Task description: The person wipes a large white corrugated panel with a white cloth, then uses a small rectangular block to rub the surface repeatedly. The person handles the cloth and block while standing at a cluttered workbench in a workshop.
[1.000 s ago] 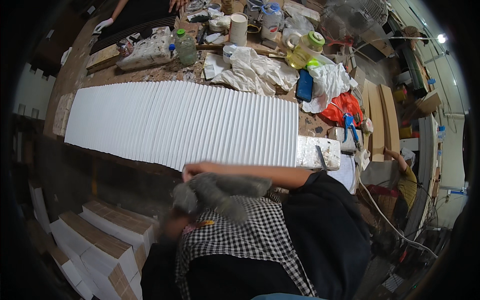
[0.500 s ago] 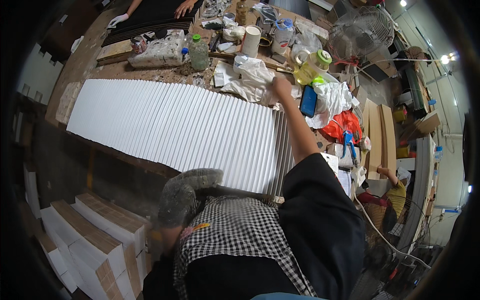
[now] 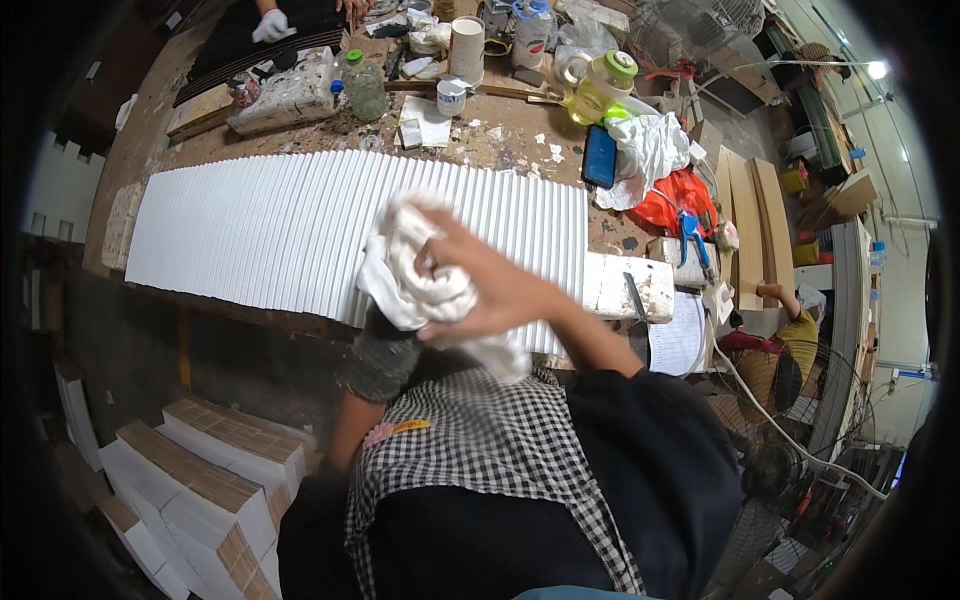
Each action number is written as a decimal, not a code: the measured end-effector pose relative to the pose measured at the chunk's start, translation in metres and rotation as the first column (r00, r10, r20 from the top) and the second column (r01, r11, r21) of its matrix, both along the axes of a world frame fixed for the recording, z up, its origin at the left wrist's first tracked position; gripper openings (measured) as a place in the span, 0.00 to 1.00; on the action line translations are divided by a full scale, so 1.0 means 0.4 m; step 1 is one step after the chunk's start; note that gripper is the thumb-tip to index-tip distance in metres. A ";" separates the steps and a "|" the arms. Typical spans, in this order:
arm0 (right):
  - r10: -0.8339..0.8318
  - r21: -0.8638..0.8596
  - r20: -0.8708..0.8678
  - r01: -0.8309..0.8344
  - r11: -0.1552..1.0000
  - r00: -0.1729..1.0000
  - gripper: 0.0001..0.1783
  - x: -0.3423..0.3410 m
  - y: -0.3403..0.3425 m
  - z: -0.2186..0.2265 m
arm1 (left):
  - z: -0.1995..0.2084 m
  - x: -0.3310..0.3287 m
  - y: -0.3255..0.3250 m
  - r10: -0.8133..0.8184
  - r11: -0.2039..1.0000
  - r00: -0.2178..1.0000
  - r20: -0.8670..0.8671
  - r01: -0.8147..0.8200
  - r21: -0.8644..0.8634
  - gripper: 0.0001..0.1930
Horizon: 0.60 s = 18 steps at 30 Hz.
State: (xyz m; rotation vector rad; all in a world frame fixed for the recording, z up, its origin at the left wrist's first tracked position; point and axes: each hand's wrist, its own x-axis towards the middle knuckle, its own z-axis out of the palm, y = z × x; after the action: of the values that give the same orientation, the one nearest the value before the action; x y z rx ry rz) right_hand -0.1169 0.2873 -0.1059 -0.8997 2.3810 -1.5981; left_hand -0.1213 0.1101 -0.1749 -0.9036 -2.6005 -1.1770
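Observation:
My right hand is bare and closed around a crumpled white cloth, held above the near edge of the bench. Under the cloth is my left hand, in a dirty dark grey glove; the cloth covers its fingers. A long row of narrow white strips, packed side by side, lies across the bench in front of me. At its right end sits a paint-stained white block with a dark slim tool on it.
Beyond the strips stand a green-capped bottle, a small white cup and a jug of yellow liquid. A phone, a red plastic bag and blue-handled pliers lie right. A co-worker's gloved hand is across the bench.
My right hand has brought the white cloth from the far side of the bench to my gloved left hand. The strips' dark right end now looks white. The co-worker's gloved hand has shifted right.

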 end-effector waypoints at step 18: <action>0.146 0.398 -0.031 -0.122 0.909 0.989 0.32 0.239 0.090 -0.270 | -0.206 0.100 -0.130 0.051 0.745 0.997 0.052 -0.004 -0.667 0.68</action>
State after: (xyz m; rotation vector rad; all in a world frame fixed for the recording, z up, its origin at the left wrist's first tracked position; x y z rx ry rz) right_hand -0.0213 0.3232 -0.2141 -1.0058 2.4868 -0.9968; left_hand -0.0814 0.0583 -0.2575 -0.9207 -3.1253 -0.2148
